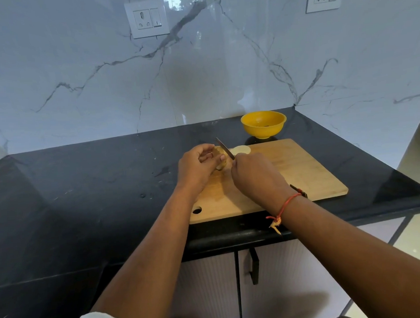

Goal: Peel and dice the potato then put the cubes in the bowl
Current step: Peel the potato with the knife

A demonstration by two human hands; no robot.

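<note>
A pale peeled potato [221, 160] rests on the far left part of the wooden cutting board [304, 172]. My left hand [196, 168] grips it from the left. My right hand [253, 175] holds a knife [225, 151], its blade angled up and away across the potato's right side. One cut round slice [240, 150] lies flat on the board just right of the blade. A yellow bowl [263, 124] stands on the black counter behind the board; something small and dark lies at its bottom.
The black counter [82, 192] runs left and ends in a rounded edge on the right. A marble wall with two sockets rises behind. A dark tool [299, 190] lies on the board, partly hidden by my right wrist. Cabinet doors are below.
</note>
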